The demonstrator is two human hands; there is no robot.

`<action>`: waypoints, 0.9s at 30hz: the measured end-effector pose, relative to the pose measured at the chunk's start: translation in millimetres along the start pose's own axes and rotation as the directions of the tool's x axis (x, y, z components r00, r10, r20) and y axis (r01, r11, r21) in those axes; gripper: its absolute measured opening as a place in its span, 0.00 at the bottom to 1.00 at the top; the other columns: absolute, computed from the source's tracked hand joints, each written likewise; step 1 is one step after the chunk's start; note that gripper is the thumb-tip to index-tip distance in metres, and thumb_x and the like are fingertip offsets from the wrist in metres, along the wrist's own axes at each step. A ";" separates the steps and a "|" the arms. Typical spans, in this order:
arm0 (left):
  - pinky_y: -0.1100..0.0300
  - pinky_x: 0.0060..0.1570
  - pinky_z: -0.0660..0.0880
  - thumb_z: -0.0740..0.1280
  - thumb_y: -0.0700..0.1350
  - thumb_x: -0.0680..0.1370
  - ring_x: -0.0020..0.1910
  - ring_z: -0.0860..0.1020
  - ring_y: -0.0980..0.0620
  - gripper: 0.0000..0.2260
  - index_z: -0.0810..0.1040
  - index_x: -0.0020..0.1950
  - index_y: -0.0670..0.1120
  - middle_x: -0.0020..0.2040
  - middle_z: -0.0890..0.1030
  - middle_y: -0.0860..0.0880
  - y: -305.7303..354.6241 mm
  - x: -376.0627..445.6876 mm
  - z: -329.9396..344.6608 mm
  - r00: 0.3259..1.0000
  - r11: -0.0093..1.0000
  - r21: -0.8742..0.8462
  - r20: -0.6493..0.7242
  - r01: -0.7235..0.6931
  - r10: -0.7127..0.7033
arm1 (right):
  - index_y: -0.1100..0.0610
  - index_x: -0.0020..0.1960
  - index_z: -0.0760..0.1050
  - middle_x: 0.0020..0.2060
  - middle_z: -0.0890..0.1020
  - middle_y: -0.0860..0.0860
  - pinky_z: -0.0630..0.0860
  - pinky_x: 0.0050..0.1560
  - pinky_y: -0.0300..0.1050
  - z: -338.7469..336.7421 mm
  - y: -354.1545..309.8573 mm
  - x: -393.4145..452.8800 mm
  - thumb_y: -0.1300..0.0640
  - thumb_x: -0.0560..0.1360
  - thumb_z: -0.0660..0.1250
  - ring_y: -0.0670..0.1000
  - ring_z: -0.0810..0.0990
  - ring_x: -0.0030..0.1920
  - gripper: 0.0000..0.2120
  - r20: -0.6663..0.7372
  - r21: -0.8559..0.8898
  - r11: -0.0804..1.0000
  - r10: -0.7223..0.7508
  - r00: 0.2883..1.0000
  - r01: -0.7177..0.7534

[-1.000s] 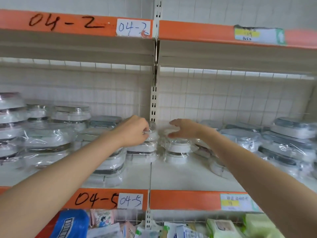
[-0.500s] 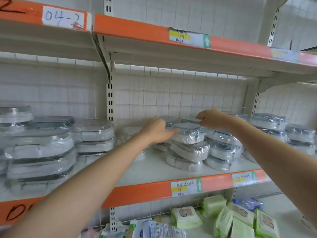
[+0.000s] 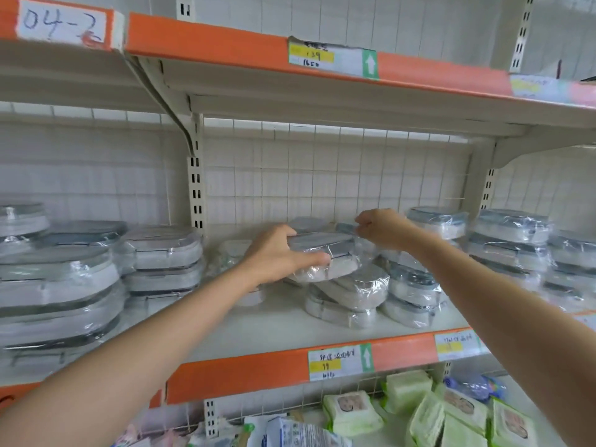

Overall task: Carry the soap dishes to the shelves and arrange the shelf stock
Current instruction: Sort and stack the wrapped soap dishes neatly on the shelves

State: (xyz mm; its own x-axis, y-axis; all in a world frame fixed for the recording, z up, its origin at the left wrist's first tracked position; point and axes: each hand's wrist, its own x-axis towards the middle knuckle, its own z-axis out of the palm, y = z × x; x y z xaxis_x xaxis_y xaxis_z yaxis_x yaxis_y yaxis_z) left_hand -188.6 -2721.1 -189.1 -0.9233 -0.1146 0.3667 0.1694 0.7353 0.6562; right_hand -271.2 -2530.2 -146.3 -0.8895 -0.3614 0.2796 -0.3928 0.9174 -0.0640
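Left hand (image 3: 277, 253) gripping top wrapped soap dish (image 3: 325, 258) mid-shelf (image 3: 258, 330); right hand (image 3: 382, 229) pinching wrap behind it

light: bright, even, soft shadows | glare: on clear plastic-wrapped white soap dishes (image 3: 325, 259) beside the grip | blur: slight | edges: wide-angle bowing

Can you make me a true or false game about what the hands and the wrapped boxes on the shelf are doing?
1. The left hand grips the top soap dish of a stack. True.
2. The right hand rests on the green packs below. False: it is up at the soap dishes, pinching plastic wrap.
3. The soap dishes are wrapped in clear plastic. True.
4. The shelf edge is blue. False: it is orange.
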 end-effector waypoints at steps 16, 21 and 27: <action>0.62 0.64 0.66 0.74 0.57 0.70 0.63 0.69 0.59 0.32 0.66 0.71 0.52 0.67 0.70 0.58 -110.0 -77.7 -69.7 0.941 0.952 0.290 0.282 0.100 -0.185 | 0.67 0.72 0.60 0.69 0.66 0.65 0.62 0.67 0.53 65.7 -92.5 79.9 0.21 0.66 0.50 0.63 0.64 0.68 0.56 0.002 -0.009 0.976 0.216 0.976 -0.216; 0.64 0.61 0.66 0.72 0.55 0.73 0.63 0.68 0.59 0.31 0.63 0.72 0.52 0.65 0.68 0.57 -115.3 -72.6 -68.7 0.940 0.940 0.333 0.292 0.076 -0.179 | 0.68 0.73 0.58 0.67 0.65 0.64 0.64 0.64 0.50 70.8 -100.5 85.1 0.28 0.71 0.57 0.63 0.64 0.66 0.49 -0.015 0.017 0.965 0.262 0.965 -0.262; 0.55 0.68 0.65 0.69 0.60 0.69 0.67 0.65 0.57 0.37 0.61 0.73 0.49 0.65 0.64 0.57 -117.2 -72.8 -77.0 0.936 0.913 0.404 0.299 0.052 -0.185 | 0.64 0.72 0.57 0.67 0.65 0.61 0.62 0.67 0.52 52.7 -87.6 80.3 0.36 0.70 0.65 0.61 0.62 0.67 0.43 -0.068 0.190 0.977 0.114 0.991 -0.099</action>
State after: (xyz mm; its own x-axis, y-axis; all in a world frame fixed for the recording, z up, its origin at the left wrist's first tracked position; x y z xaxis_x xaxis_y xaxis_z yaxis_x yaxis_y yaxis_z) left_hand -114.6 -2850.3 -242.0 -0.9987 -0.0439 0.0247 -0.0324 0.9354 0.3522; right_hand -320.5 -2648.3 -168.7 -0.9106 -0.2423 0.3347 -0.3397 0.9003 -0.2723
